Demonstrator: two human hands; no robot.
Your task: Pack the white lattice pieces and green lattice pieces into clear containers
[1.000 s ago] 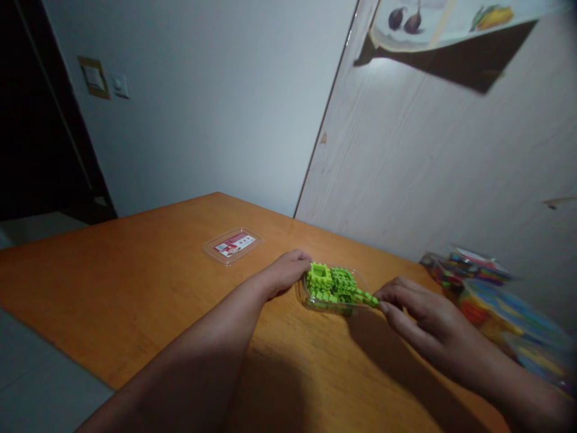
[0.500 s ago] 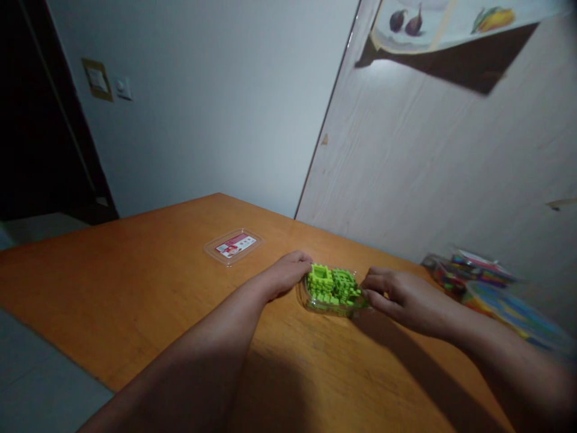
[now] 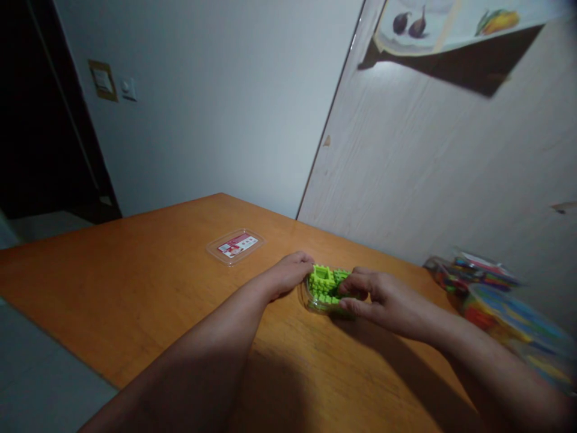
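Observation:
A clear plastic container (image 3: 311, 304) rests on the table, filled with bright green toothed building blocks (image 3: 321, 278). My left hand (image 3: 292, 270) grips its left rim, with the fingertips at the far corner. Over the right half of the container is my right hand (image 3: 372, 294). Its thumb and fingers curl down around the green blocks there, and it hides that end of the container. A clear lid (image 3: 236, 246) with a red and white label lies flat, to the left of my left hand and farther back.
The orange-brown wooden table (image 3: 148, 270) meets the wall behind. On its right side, beyond my right forearm, are plastic bags of colourful items (image 3: 478, 270) and a round tub (image 3: 514, 313) with a blue top, both blurred.
My right hand has moved left, from the container's right edge to over the green blocks inside. My left hand keeps its place on the rim. The view has shifted slightly.

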